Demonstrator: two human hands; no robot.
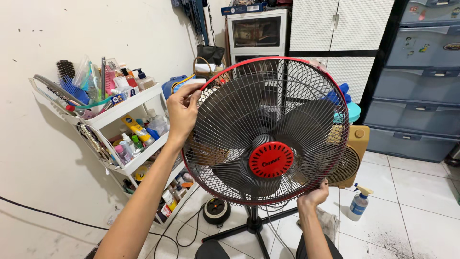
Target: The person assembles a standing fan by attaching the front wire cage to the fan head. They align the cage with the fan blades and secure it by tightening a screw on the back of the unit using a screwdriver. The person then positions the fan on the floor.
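Head view: the standing fan [266, 132] is the landmark, centre frame, its round wire grille w/ red rim facing the camera, red hub cap in the middle, grey blades behind the wires. It stands on a black cross-shaped base [252, 224] on the white tile floor [412, 216].

The left hand [182, 111] is at the fan's upper-left rim, fingers curled and pinching the red rim and the wires there. The right hand [314, 195] is at the fan's lower-right rim, closed on the rim from below, thumb up against the wires. Both forearms reach up from the bottom of the frame.

Left of the fan: a white tiered shelf rack [128, 106] against the wall, crammed w/ bottles, tubes, brushes and combs. Below the fan, just left of its base, a round black cord reel [216, 211], w/ black cables trailing over the floor. Right of the fan, partly behind the grille, a tan box fan [352, 158] on the floor; near it, lower right, a white spray bottle [358, 202] upright on the tiles. A grey rag [329, 223] lies under the right wrist. Behind the fan, top of frame: white cabinets [335, 24]; far right, blue-grey plastic drawers [421, 81].
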